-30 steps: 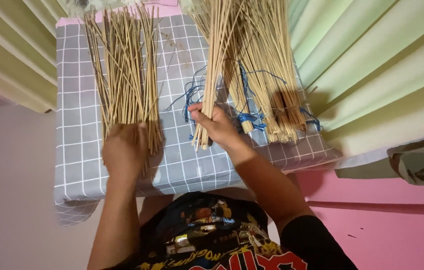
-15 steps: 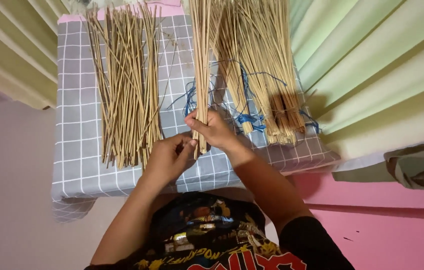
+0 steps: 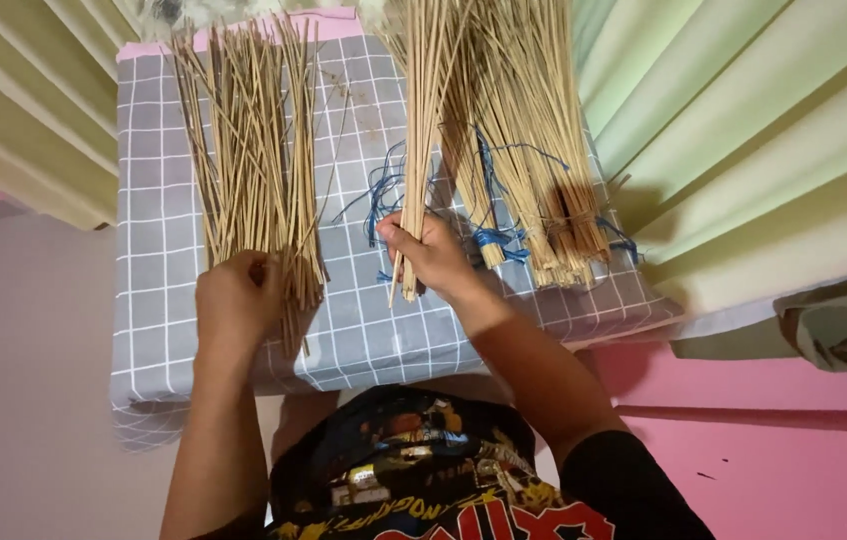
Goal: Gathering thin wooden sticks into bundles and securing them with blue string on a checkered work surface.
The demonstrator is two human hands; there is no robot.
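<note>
A thin bundle of sticks [image 3: 421,150] is pinched in the right hand [image 3: 428,250] grip, fanning toward 12 o'clock over the checked surface [image 3: 158,220]. The loose stick pile [image 3: 253,150] at 10 o'clock is touched by the left hand [image 3: 233,305], fingers curled; tied bundles [image 3: 533,150] lie at 1 o'clock.

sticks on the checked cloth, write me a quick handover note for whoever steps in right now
Left hand: resting on the near end of the loose pile of sticks on the left of the grey checked cloth.
Right hand: gripping a small bunch of sticks, its far end fanning away.
Right side: tied bundles bound with blue string; loose blue string lies in the middle.
Done: a good pile laid out on the left.
Left: the bunch in hand and the tied bundles are not in that pile.
</note>
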